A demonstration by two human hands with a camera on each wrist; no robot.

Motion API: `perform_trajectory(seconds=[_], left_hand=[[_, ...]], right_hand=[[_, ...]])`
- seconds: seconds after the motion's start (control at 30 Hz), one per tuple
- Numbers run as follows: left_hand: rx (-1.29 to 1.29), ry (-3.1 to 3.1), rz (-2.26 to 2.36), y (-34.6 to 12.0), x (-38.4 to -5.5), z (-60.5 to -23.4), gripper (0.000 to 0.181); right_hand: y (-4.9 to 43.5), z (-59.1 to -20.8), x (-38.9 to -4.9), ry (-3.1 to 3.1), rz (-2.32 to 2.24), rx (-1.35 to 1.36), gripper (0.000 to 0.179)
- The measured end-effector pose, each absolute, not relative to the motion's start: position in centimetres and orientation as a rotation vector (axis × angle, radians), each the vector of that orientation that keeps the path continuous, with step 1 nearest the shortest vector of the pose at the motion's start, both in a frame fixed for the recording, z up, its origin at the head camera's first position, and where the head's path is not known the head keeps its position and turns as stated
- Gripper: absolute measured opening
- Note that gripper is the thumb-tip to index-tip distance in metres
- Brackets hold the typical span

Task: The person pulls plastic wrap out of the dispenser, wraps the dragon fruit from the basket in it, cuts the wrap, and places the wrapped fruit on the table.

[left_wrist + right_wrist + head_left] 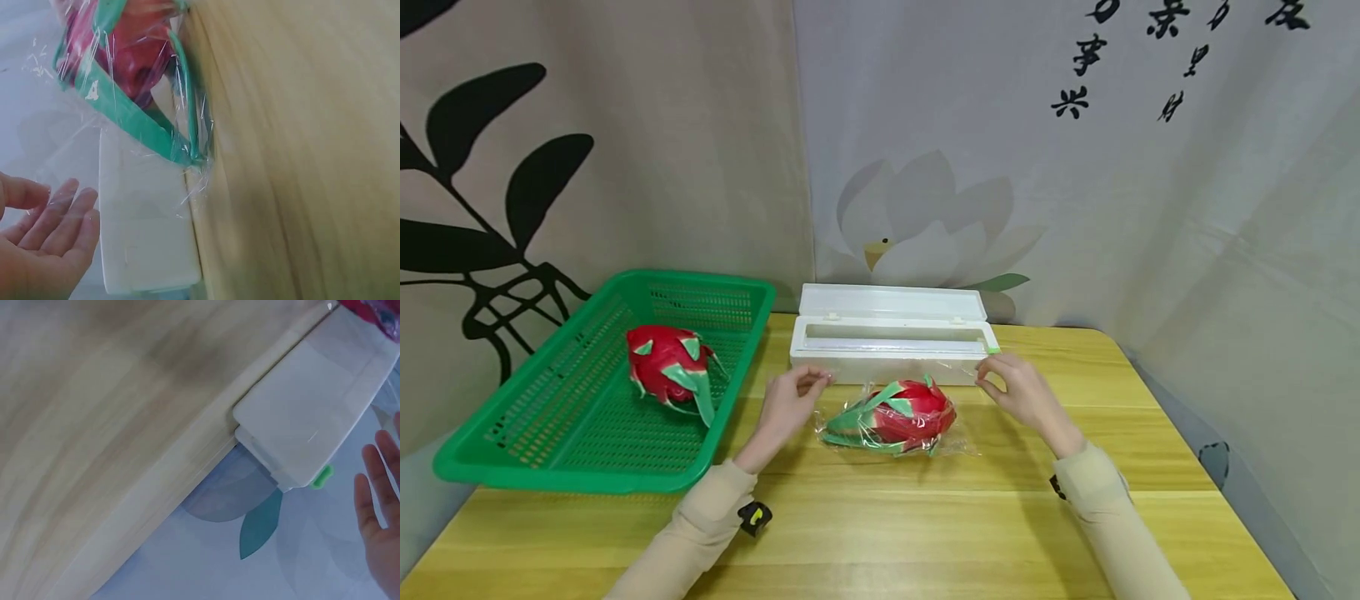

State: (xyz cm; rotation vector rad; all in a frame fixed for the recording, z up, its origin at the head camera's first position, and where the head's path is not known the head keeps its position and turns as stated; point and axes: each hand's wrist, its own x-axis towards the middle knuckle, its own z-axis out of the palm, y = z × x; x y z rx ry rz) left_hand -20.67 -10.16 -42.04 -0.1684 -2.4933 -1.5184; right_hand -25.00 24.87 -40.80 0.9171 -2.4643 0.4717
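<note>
A red dragon fruit (917, 412) with green scales, loosely covered in clear plastic wrap (69, 156), lies on the table between the two hands. My left hand (790, 408) pinches an edge of the wrap between thumb and fingers, left of and beyond the fruit. On the other side, my right hand (1021, 392) pinches the wrap by thumb and forefinger near the dispenser's right end; its other fingers are spread in the right wrist view. Just behind the fruit stands a white wrap dispenser (880, 371) with its lid raised and a roll inside.
At the left, a green plastic basket (587, 479) holds another dragon fruit (670, 367). Wood-grain table (910, 533) extends in front of the hands. A printed curtain (925, 100) hangs behind the table's far edge. A small green piece (322, 477) sits at the dispenser's end.
</note>
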Motion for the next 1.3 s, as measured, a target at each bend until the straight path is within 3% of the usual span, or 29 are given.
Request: perform_trajectory(seconds=[0.27,0.7,1.13,1.3], left_hand=[[-0.313,-2.531,-1.511,-10.4,-19.2,-42.6,0.014],[-0.652,-2.578,-1.367,-9.8,-17.8,-43.7,0.015],[-0.583,-2.527,-1.144,-7.5,-18.3,-43.6,0.021],[-0.611,-2.485,-1.181,-7.4,-18.6,-43.8,0.016]], right_hand=[[24.3,-41.1,-23.3,-2.454,0.546,1.0,0.016],[22.7,-42.4,-22.1,-2.532,0.934,1.02,0.009],[21.6,-43.3,-22.5,-2.34,0.936,0.97,0.011],[21.6,-43.6,-22.7,-2.307,0.969,0.99,0.009]])
